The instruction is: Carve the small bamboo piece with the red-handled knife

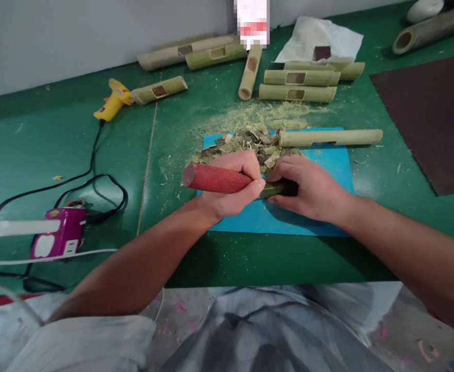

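Observation:
My left hand (236, 183) is closed round a tool with a thick red wooden handle (217, 179). The handle's butt end points left, and the tool's working end is hidden at the fingers. Against it, my right hand (308, 186) grips a dark green bamboo piece (270, 191), thumb below and fingers above. Both hands meet over a blue mat (273, 219). Just behind them lies a heap of bamboo chips and shavings (246, 142). A pale bamboo tube (331, 137) with a cut opening rests across the mat's back right edge.
Several bamboo tubes with rectangular openings (298, 93) lie at the back of the green table (188, 258). A yellow glue gun (114, 101) and a purple power adapter (58, 235) with loose cables are on the left. At right lies a dark brown sheet (436, 119).

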Demonstrator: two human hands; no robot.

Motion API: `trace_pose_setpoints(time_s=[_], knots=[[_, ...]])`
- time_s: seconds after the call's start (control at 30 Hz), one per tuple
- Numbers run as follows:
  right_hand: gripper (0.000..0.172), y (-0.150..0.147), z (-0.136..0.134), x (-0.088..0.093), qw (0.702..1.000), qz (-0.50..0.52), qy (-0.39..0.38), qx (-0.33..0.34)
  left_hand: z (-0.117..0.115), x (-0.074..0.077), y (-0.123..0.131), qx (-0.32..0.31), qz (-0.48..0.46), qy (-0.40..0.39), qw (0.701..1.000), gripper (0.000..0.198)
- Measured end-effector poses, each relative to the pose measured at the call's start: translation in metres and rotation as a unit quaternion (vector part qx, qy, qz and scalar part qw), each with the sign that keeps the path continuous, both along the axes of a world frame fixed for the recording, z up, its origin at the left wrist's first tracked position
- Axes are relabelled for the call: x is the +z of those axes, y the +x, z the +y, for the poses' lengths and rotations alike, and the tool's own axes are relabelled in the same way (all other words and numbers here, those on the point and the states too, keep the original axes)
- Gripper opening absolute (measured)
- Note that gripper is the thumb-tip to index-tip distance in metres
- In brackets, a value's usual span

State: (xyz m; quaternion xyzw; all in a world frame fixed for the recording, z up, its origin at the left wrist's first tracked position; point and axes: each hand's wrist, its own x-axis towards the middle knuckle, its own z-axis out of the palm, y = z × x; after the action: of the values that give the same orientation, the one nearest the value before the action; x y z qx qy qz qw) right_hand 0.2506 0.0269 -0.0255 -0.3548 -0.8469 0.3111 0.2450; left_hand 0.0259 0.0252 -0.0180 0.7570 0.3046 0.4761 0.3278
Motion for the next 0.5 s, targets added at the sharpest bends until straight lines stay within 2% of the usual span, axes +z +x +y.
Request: trace_pose_setpoints(time_s=[0.23,0.37,0.5], knots=[[0.015,-0.0005,-0.0004,-0.0001,1.0,0.005,-0.005,-0.006,-0.0042,-0.0004,0.0012,0.021,-0.012,0.021,0.999,0.033],[0.014,-0.0007,-0.0002,-0.0008,1.0,0.008,-0.001,-0.003,-0.0026,-0.0045,0.0013,0.025,-0.011,0.049,0.998,0.034],[0.014,-0.0005,0.0002,-0.001,1.0,0.004,-0.005,-0.006,0.0002,-0.0084,0.0015,0.036,-0.053,0.059,0.996,0.04]])
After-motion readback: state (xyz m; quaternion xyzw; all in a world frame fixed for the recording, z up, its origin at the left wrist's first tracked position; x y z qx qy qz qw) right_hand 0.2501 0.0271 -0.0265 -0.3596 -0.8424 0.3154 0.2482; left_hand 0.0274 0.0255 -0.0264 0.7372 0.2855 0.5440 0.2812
